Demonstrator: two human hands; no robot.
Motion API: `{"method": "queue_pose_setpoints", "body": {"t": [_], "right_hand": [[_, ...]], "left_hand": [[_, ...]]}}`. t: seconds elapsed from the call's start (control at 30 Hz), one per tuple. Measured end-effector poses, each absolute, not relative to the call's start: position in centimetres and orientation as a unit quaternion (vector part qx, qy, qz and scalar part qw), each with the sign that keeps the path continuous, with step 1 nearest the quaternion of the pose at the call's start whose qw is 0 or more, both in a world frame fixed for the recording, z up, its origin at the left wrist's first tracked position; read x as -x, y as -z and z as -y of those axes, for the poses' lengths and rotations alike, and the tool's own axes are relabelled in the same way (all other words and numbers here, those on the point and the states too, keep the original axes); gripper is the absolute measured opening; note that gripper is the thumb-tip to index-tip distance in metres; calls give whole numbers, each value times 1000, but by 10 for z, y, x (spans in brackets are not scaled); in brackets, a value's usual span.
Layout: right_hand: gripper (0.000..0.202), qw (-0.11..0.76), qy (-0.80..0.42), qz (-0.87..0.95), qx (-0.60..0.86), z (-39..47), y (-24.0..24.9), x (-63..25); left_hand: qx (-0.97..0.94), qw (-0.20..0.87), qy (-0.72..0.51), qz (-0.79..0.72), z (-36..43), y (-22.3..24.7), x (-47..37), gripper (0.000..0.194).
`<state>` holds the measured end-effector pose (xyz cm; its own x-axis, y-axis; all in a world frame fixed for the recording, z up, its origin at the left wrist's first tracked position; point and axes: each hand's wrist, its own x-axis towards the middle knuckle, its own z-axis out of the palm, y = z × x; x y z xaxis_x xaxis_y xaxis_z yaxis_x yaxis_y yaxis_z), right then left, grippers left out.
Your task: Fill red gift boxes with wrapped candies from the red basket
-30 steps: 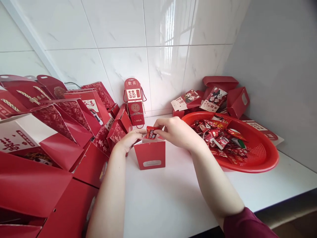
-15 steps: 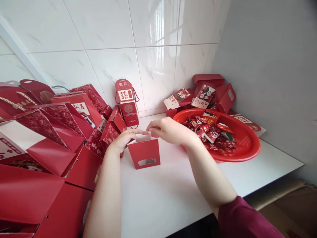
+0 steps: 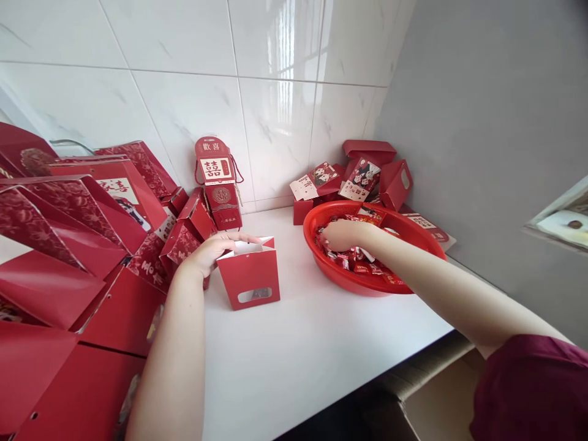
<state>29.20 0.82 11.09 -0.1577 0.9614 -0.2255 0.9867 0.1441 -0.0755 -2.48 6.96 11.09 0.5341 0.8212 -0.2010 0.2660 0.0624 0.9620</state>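
A red box (image 3: 250, 275) with an oval window stands upright on the white table, its top open. My left hand (image 3: 220, 248) rests on the box's left and back rim, fingers stretched along it; the thumb side is partly hidden behind the box. At the right, my right hand (image 3: 340, 237) reaches down into a red plastic basket (image 3: 328, 274) among wrapped candies (image 3: 362, 266). Its fingertips are sunk between the candies, so what they hold, if anything, is hidden.
Many red boxes (image 3: 114, 306) crowd the left side. A decorated box (image 3: 220, 184) with cord handles stands near the tiled wall. More boxes (image 3: 395, 184) lie behind the basket. A cardboard carton (image 3: 436, 392) is below the table's front edge.
My right hand has moved from the top of the red box rightward into the basket. My left hand stays at the box's rim. The camera view has shifted to the right.
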Motion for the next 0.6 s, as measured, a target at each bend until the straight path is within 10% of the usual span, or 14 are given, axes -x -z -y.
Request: {"method": "queue_pose_setpoints", "body": {"t": [0.2, 0.43, 0.6], "right_hand": [[13, 244, 236, -566, -752, 8, -114, -338], [22, 47, 44, -734, -676, 5, -115, -330], [47, 138, 160, -766, -607, -5, -90, -307]], "left_hand": [[-639, 590, -230, -437, -73, -109, 23, 47], [-644, 606, -225, -409, -69, -111, 24, 43], [-640, 596, -237, -423, -69, -109, 25, 42]]}}
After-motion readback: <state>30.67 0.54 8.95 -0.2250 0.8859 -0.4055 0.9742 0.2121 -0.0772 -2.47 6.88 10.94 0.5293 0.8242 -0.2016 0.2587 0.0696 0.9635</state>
